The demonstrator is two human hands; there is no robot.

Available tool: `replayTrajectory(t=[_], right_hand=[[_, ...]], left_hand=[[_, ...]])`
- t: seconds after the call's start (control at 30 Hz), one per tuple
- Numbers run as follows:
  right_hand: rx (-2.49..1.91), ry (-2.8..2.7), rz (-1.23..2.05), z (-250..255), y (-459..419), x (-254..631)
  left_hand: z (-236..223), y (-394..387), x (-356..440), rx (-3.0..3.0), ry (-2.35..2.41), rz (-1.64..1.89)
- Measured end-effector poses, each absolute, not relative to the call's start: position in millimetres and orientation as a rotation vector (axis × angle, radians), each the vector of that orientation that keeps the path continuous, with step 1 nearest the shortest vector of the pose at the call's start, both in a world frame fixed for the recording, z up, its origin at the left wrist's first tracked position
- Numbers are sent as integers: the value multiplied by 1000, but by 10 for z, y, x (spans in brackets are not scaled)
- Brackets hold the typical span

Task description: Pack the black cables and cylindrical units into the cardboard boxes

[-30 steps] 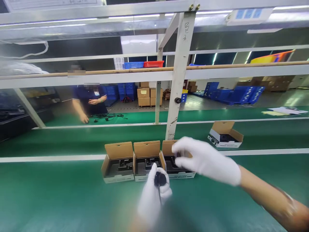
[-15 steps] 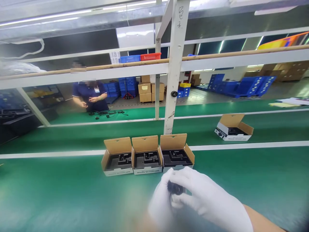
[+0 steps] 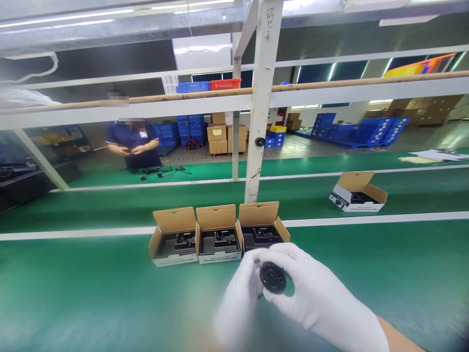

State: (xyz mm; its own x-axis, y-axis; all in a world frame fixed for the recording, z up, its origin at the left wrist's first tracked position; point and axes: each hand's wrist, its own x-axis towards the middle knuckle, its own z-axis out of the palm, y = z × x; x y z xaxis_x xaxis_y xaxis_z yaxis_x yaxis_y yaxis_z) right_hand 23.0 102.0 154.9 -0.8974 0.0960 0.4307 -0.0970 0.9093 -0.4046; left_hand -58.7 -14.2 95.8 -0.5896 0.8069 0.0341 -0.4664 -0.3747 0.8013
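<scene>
Both my hands wear white gloves and meet low in the middle of the view. My left hand (image 3: 240, 298) and my right hand (image 3: 315, 298) are closed together around a small round black part (image 3: 272, 277). Just beyond them three open cardboard boxes stand side by side on the green table: the left box (image 3: 174, 237), the middle box (image 3: 217, 234) and the right box (image 3: 261, 230). Each holds a black moulded insert. The right box is nearest my fingers, which do not touch it.
A fourth open box (image 3: 357, 192) sits on the green conveyor belt at the right. A white upright post (image 3: 258, 112) rises behind the boxes. Across the line a person in a blue shirt (image 3: 132, 144) handles black cables (image 3: 161, 171). Papers (image 3: 436, 155) lie far right.
My right hand has come back from the right box to join my left hand on the black part. The fourth box has drifted to the right on the belt.
</scene>
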Motion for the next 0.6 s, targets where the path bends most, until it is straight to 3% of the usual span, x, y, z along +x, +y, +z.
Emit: replayTrajectory(t=[0.2, 0.47, 0.6], right_hand=[[24, -2613, 583, 1480, 1025, 229], [114, -2618, 626, 1512, 1064, 244], [101, -2628, 651, 1511, 1132, 248]], left_hand=[[974, -116, -636, 627, 988, 1985], [1050, -161, -659, 542, 604, 1884], [1054, -235, -699, 571, 791, 1997]])
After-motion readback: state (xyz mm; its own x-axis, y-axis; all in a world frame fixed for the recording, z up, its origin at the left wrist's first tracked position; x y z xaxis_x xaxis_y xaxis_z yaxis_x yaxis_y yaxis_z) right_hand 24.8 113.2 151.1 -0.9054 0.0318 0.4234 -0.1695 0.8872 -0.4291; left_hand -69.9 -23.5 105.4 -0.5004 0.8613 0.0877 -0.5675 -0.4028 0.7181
